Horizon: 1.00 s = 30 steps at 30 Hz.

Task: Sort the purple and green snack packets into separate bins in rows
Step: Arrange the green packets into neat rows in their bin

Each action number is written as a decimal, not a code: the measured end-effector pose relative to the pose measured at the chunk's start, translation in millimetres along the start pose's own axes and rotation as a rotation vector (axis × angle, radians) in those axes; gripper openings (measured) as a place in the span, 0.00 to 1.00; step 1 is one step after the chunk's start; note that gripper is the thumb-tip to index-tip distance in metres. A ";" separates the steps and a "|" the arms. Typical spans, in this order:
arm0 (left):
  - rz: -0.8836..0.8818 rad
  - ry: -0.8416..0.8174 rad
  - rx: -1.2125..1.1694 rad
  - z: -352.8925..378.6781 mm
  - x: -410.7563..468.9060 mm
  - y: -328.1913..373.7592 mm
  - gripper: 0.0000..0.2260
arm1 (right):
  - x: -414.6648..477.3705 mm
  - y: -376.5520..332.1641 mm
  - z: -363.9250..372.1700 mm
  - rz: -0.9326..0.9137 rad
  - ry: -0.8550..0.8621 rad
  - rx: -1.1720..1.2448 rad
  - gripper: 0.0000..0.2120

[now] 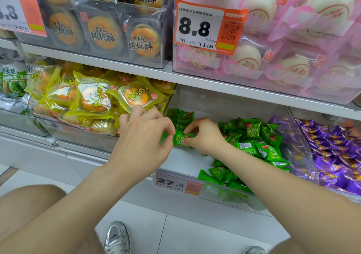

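Up front, the 27.8 price tag sits on the clear bin. Inside, at its left, the left hand and right hand each pinch one green packet between thumb and fingertips. Just behind stands a short row of green packets. A loose green heap lies right, with purple packets next door.

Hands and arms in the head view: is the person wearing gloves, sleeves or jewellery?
Both are bare. The left hand and right hand have no gloves and no rings that show; the forearms carry no sleeves, watch or bands up to the frame's edge.
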<state>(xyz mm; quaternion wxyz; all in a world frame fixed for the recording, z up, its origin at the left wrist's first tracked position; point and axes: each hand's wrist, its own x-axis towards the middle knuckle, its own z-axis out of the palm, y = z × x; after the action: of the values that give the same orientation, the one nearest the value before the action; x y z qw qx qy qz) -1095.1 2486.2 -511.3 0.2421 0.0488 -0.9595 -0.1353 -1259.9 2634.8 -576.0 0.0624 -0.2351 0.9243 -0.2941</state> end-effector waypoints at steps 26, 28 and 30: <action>0.009 0.003 0.019 1.5 0.5 1.5 0.04 | -0.4 -11.9 4.5 -0.313 0.001 -0.343 0.25; 0.010 0.004 0.017 1.4 0.3 1.4 0.04 | -0.8 -11.4 5.7 -0.313 0.004 -0.340 0.25; 0.011 0.005 0.018 1.0 0.0 1.4 0.04 | -1.2 -10.7 6.2 -0.316 0.015 -0.334 0.24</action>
<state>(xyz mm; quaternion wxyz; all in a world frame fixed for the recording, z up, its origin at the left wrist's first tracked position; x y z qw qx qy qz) -1095.6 2487.8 -511.7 0.2447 0.0462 -0.9603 -0.1254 -1253.0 2624.5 -575.0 -0.0311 -0.3817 0.9123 -0.1449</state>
